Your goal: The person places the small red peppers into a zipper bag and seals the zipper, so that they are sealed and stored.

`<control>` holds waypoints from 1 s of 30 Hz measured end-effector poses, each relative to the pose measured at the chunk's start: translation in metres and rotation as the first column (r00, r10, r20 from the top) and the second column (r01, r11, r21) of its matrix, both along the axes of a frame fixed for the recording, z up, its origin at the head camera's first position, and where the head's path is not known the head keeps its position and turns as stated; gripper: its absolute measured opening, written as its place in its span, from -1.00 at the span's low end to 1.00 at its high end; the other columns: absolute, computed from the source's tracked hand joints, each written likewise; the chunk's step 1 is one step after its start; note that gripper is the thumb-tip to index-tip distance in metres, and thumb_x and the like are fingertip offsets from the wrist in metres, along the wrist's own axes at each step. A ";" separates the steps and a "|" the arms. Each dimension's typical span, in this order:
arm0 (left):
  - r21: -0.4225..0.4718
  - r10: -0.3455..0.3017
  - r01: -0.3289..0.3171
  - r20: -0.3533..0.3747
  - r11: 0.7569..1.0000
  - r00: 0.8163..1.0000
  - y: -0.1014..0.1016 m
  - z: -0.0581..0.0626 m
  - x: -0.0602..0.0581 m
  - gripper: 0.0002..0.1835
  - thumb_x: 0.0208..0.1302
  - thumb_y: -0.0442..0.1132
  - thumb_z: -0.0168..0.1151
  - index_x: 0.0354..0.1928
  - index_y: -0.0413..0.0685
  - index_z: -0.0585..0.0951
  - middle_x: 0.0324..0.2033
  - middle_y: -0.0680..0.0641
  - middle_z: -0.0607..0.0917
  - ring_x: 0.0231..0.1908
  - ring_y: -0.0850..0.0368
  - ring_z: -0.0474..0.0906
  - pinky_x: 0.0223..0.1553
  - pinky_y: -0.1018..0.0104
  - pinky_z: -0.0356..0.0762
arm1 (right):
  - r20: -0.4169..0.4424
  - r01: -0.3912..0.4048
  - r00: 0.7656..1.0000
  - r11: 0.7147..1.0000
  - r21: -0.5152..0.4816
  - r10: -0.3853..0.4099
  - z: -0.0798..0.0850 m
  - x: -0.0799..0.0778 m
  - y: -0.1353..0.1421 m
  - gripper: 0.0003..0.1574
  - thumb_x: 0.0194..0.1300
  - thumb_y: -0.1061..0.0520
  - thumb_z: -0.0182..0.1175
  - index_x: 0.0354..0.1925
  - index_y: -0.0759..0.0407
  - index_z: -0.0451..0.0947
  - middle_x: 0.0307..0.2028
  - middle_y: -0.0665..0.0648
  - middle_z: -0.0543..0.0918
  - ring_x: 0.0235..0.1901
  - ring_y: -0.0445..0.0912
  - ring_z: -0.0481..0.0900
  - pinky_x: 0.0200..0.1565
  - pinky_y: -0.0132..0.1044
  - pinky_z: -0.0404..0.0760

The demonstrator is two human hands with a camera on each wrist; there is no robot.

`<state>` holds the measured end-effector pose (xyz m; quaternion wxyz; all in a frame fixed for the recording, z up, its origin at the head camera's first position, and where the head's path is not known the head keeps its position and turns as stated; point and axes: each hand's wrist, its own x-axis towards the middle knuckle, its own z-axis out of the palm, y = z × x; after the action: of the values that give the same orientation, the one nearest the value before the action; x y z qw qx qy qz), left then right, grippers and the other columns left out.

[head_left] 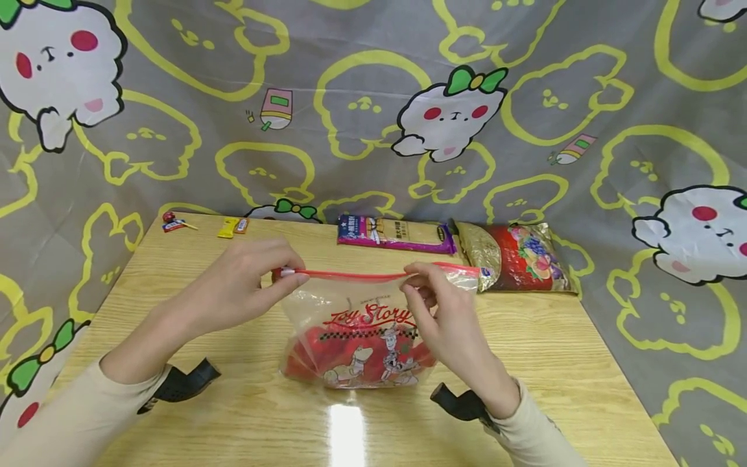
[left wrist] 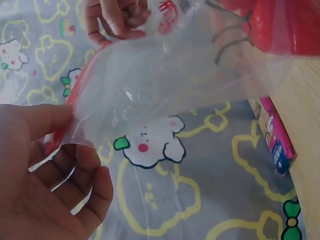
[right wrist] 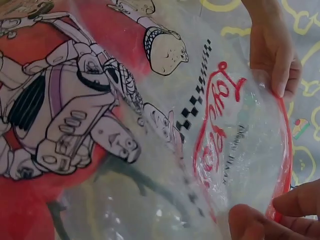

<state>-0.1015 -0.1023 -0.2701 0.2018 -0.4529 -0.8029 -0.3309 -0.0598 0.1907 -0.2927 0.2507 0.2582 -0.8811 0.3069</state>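
A clear zip-lock bag with Toy Story print stands in the middle of the table, a red zip strip along its top. Inside are red things; thin dark stems show through the plastic, but their kind is unclear. With thumb and forefinger my left hand pinches the strip's left end, where a small whitish piece shows. My right hand pinches the strip right of its middle, fingers curled. In the right wrist view the right fingertips lie against the red strip, and the left hand holds its far end.
Behind the bag, a purple-edged flat packet lies at the table's back edge. Right of it is a gold and red bag with fruit pictures. Small candies and a lollipop lie at the back left. A patterned cloth hangs behind.
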 end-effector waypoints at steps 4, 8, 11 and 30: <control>0.040 -0.112 0.107 0.157 0.993 0.981 -0.003 0.002 0.004 -0.90 0.13 -0.29 0.27 -0.38 0.11 0.57 -0.50 0.25 0.52 -0.47 0.37 0.40 -0.42 0.47 0.38 | 0.016 -0.006 1.000 0.997 -0.079 0.008 0.006 0.002 0.003 -0.86 0.22 0.29 0.12 -0.20 0.20 0.51 -0.36 0.01 0.66 -0.42 -0.24 0.62 -0.38 -0.47 0.51; 0.227 -0.370 0.296 0.457 0.928 0.809 -0.010 -0.003 0.002 -0.84 0.34 -0.33 -0.02 -0.26 0.00 0.56 -0.48 0.08 0.58 -0.45 0.19 0.50 -0.35 0.31 0.49 | 0.016 -0.050 0.998 0.980 -0.194 0.054 0.016 0.005 0.006 -0.85 0.18 0.35 0.13 -0.26 0.21 0.55 -0.36 0.05 0.68 -0.36 -0.20 0.66 -0.28 -0.47 0.53; 0.332 -0.435 0.284 0.626 0.900 0.647 -0.008 -0.022 -0.007 -0.72 0.43 -0.31 -0.24 -0.23 -0.19 0.52 -0.48 -0.10 0.57 -0.49 0.03 0.52 -0.33 0.20 0.52 | 0.008 -0.113 0.993 0.948 -0.298 0.121 0.023 0.005 0.003 -0.82 0.11 0.41 0.17 -0.28 0.24 0.56 -0.40 0.12 0.67 -0.38 -0.20 0.66 -0.31 -0.46 0.55; 0.522 -0.589 -0.291 0.775 0.802 -0.230 0.072 -0.164 -0.011 -0.60 0.39 0.05 -0.30 -0.09 -0.06 0.44 -0.21 0.03 0.54 -0.17 0.19 0.48 -0.04 0.29 0.39 | 0.142 -0.239 0.925 0.833 -0.499 0.351 0.044 -0.005 -0.024 -0.82 0.13 0.45 0.14 -0.24 0.35 0.53 -0.38 0.11 0.68 -0.43 -0.17 0.61 -0.42 -0.37 0.55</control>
<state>-0.1122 -0.0305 -0.4343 -0.4248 -0.0451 -0.4433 -0.7880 -0.0649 0.1671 -0.2490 0.1525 0.2858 -0.7511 0.5752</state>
